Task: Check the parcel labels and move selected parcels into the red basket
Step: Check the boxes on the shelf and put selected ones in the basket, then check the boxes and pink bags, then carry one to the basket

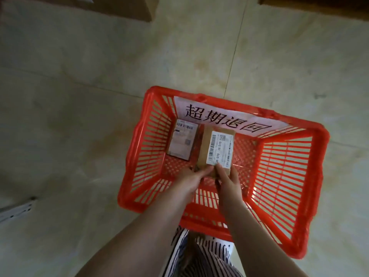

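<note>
Striped clothes (201, 256) fill the bottom middle of the frame, right under the camera. Two bare arms reach up from there into the red basket (287, 224), which sits on the pale floor (79, 96) in the middle of the frame.

Both hands hold one brown parcel (217, 148) by its near end. The left hand (191, 177) is on the left corner, with its fingers pressed against the box. The right hand (227, 180) pinches the right corner, and its thumb sits on the edge of the white label (219, 149). I think two hands are used so the box stays flat and goes down softly. The label faces up, so it can be read easily.

The parcel is inside the basket, near the middle. I cannot tell if it rests on the bottom yet or hangs just above it.

Another parcel (182, 139) lies in the upper left part of the basket, just beside the held one. Its label faces up too.

A white sign (225, 116) with big black writing is stuck on the far wall of the basket. It likely tells what kind of parcels belong there.
</note>
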Available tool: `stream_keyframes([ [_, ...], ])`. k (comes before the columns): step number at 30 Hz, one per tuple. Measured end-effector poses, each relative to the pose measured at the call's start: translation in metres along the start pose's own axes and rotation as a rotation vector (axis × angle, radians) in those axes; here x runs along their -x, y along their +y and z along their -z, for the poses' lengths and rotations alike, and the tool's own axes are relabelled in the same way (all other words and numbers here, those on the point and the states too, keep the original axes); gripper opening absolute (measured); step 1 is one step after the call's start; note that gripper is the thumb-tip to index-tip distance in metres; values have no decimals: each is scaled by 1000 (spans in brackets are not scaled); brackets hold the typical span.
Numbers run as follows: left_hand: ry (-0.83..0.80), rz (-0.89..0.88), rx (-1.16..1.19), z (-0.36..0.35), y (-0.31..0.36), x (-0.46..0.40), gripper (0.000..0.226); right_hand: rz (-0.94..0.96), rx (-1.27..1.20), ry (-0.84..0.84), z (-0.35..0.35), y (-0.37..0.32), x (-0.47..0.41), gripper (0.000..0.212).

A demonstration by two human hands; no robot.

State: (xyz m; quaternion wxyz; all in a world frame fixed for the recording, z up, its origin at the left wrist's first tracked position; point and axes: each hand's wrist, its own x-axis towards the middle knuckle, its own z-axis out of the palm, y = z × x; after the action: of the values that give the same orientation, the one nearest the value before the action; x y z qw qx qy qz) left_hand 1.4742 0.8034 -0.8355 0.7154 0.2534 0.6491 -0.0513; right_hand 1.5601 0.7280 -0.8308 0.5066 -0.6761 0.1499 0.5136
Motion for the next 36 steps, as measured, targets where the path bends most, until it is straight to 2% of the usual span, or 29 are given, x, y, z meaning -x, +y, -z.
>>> stream_keyframes([
  [4,-4,-65,106,-3,-5,-36,79,55,17,26,-3,21,-36,48],
  [7,-34,-104,187,0,-1,-48,61,71,36,5,-10,31,-54,48],
  [10,-38,-71,216,3,0,-56,43,75,72,-26,-16,37,-62,51],
  [18,86,-6,121,2,1,-61,59,82,212,-30,-15,38,-67,53],
  [23,136,15,31,2,8,-48,77,9,247,-4,-16,26,-60,71],
  [26,140,87,46,5,12,-31,86,-65,285,73,-17,14,-43,79],
  [29,145,134,71,11,21,5,65,-123,373,208,-19,-3,-15,75],
  [31,128,140,108,21,31,39,47,-128,342,250,-21,-21,16,62],
  [34,112,61,231,43,49,104,15,-119,208,85,-29,-57,77,31],
  [36,127,-46,345,57,61,157,8,-137,63,-110,-42,-93,128,25],
])
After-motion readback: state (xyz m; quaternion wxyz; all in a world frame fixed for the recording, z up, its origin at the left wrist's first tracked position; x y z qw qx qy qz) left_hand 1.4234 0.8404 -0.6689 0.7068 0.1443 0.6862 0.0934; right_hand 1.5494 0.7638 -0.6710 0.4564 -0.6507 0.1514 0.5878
